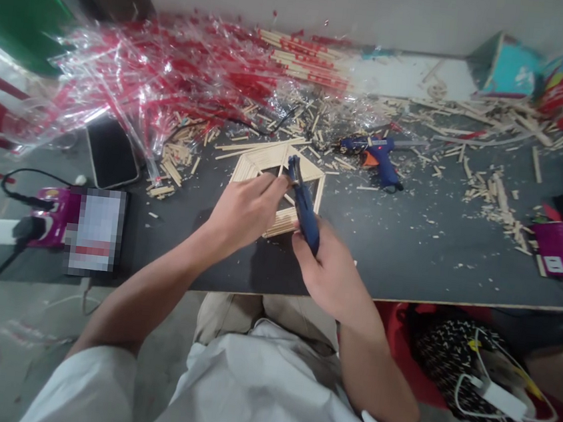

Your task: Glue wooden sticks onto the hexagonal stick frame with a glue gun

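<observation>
A many-sided frame of pale wooden sticks (310, 168) lies on the dark table in front of me. My left hand (249, 204) is over its left side, fingers pinched near a thin wooden stick (282, 162) at the frame's opening. In my right hand (329, 263) is a pair of blue-handled cutters (305, 212), fingers wrapped round the handles. The tool's head points away from me, over the frame and close to my left fingertips. My left hand hides part of the frame, and the exact grip on the stick is partly covered.
Behind the frame lies a blue glue gun (380, 159) among stick scraps. Red and clear plastic wrappers (175, 72) heap at the back left. Left are a dark phone (111, 151), a second device (96, 228) and a purple power strip (54, 214); another purple strip (562, 250) sits right.
</observation>
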`<state>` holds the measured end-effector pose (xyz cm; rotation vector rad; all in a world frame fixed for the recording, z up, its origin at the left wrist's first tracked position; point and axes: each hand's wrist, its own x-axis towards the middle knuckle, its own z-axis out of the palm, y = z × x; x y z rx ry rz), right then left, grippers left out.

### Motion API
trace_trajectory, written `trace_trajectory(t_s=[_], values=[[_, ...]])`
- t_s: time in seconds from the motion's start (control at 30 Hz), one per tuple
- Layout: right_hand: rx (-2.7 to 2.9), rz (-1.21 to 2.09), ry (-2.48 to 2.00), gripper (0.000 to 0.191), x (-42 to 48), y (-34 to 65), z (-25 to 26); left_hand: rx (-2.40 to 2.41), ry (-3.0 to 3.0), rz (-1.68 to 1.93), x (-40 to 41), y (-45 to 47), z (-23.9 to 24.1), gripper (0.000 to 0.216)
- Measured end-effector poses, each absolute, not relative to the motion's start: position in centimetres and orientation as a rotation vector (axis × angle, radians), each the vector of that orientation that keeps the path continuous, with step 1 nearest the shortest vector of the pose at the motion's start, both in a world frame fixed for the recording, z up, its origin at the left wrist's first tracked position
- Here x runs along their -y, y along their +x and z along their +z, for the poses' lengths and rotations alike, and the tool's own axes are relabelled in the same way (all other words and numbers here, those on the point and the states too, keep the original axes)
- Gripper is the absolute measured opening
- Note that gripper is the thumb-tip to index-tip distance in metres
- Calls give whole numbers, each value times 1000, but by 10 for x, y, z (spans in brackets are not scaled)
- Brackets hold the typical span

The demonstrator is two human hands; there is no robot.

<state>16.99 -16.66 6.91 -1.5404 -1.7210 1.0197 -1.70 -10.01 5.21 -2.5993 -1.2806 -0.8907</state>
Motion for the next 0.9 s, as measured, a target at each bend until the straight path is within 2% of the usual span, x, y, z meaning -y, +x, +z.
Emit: trace_trajectory(t_s=[0.33, 0.5, 0.77, 0.9], values=[[1749, 921, -1544, 21, 170, 164, 66, 1276, -2620, -910, 95, -19, 48, 36], [1747, 903, -1546, 25, 170, 164, 63, 1272, -2611, -954, 95, -17, 46, 35], [1661, 916, -1578, 50, 173, 164, 56, 1177, -2473, -1054, 98, -11, 47, 35], [1679, 763, -1650, 62, 177, 163, 54, 1209, -2480, -1059, 100, -10, 48, 34]])
